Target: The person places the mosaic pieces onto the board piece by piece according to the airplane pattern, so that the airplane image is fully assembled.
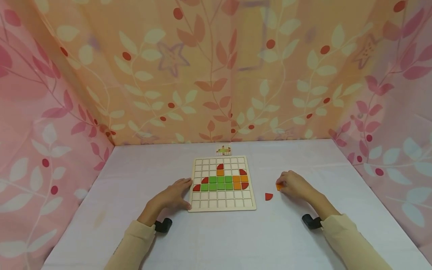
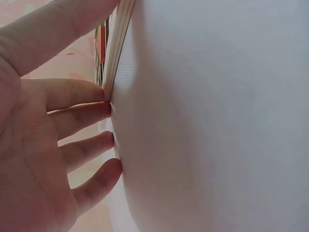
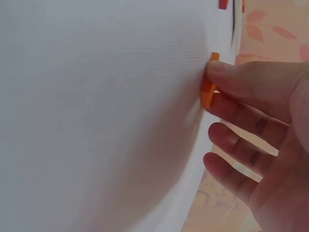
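Observation:
A wooden grid board (image 1: pixel 221 203) lies on the white cloth, with green square tiles (image 1: pixel 221 186), orange squares (image 1: pixel 237 185) and red quarter-round tiles (image 1: pixel 205 180) set in its cells. At the board's left side is my left hand (image 1: pixel 173 194), its fingers extended and touching the edge, the thumb by the near-left corner. To the right of the board, my right hand (image 1: pixel 294 184) pinches an orange tile (image 3: pixel 208 92) between thumb and index finger, at the cloth's surface. A loose red quarter-round tile (image 1: pixel 268 196) lies between that hand and the board.
Behind the board is a small picture card (image 1: pixel 223 149) showing a similar coloured pattern on a grid. The white cloth (image 1: pixel 236 240) covers the table. Leaf-patterned curtains (image 1: pixel 216 75) stand along the back and both sides.

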The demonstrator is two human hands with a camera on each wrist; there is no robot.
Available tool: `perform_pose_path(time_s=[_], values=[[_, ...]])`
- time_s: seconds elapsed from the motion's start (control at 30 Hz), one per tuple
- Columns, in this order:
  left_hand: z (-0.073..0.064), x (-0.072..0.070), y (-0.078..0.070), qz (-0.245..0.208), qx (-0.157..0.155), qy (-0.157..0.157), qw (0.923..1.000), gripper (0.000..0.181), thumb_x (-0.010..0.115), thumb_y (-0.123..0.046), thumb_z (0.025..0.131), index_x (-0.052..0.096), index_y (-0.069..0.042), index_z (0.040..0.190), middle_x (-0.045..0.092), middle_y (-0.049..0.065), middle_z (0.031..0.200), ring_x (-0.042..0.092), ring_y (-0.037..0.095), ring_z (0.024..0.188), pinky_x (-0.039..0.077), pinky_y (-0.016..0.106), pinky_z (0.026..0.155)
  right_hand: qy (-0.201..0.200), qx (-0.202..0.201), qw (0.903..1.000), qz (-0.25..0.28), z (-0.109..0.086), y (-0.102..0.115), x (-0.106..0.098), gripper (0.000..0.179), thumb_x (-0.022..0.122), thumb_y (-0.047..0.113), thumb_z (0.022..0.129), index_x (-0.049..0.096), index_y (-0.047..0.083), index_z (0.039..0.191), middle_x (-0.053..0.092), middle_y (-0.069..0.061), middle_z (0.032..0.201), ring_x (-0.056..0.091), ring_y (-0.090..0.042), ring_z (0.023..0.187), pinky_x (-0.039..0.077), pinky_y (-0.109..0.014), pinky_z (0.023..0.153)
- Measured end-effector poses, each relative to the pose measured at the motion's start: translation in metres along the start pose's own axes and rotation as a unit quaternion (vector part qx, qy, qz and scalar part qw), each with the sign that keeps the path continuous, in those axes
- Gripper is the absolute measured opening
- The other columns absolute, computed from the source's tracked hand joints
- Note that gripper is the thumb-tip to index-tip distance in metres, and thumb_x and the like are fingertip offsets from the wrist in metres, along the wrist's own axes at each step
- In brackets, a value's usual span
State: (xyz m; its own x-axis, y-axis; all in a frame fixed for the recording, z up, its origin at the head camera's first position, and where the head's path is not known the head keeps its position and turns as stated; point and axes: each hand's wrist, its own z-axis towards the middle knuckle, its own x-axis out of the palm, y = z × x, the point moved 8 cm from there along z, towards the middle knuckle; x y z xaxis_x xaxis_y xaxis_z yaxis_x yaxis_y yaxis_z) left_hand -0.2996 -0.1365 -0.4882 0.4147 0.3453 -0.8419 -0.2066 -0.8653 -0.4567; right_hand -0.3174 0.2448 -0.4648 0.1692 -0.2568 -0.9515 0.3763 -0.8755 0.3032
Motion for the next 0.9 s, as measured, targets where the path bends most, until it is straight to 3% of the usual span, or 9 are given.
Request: perform_pose_path(time_s=[0.27, 0.57, 0.77, 0.9], values=[[0.0, 0.0, 0.0, -0.003, -0.004, 0.006, 1.0, 0.094, 0.085, -0.026, 0.074, 0.034, -0.008, 0.151, 0.029, 0.009, 0.161, 0.02, 0.034, 0.15, 0.022, 0.059, 0.118, -0.008, -0.009, 0.9996, 0.024, 0.008, 0.011, 0.003, 0.018, 0.076, 0.01, 0.08, 0.076, 0.003, 0.096, 0.067, 0.0, 0.087, 0.055, -0.017, 0.084, 0.051, -0.035, 0.077], [0.0, 0.001, -0.001, -0.007, -0.003, 0.001, 1.0, 0.095, 0.085, -0.025, 0.073, 0.035, -0.006, 0.151, 0.03, 0.01, 0.16, 0.021, 0.034, 0.15, 0.022, 0.061, 0.117, -0.014, -0.026, 0.9962, 0.082, 0.019, 0.047, 0.008, 0.02, 0.075, 0.015, 0.081, 0.076, 0.007, 0.099, 0.065, 0.002, 0.09, 0.053, -0.016, 0.088, 0.049, -0.031, 0.077], [-0.001, 0.001, -0.001, -0.003, -0.002, 0.001, 1.0, 0.095, 0.085, -0.024, 0.073, 0.034, -0.006, 0.151, 0.03, 0.01, 0.16, 0.02, 0.034, 0.15, 0.022, 0.061, 0.117, -0.018, -0.024, 0.9947, 0.098, 0.027, 0.07, 0.007, 0.023, 0.077, 0.018, 0.082, 0.076, 0.01, 0.103, 0.065, 0.003, 0.094, 0.052, -0.016, 0.09, 0.048, -0.033, 0.081], [0.0, 0.001, -0.001, -0.001, -0.003, -0.003, 1.0, 0.095, 0.085, -0.025, 0.073, 0.035, -0.006, 0.151, 0.03, 0.01, 0.16, 0.021, 0.035, 0.15, 0.023, 0.061, 0.117, -0.027, -0.051, 0.994, 0.093, 0.034, 0.09, 0.006, 0.024, 0.078, 0.019, 0.081, 0.076, 0.009, 0.103, 0.065, 0.001, 0.095, 0.053, -0.017, 0.091, 0.048, -0.035, 0.083]])
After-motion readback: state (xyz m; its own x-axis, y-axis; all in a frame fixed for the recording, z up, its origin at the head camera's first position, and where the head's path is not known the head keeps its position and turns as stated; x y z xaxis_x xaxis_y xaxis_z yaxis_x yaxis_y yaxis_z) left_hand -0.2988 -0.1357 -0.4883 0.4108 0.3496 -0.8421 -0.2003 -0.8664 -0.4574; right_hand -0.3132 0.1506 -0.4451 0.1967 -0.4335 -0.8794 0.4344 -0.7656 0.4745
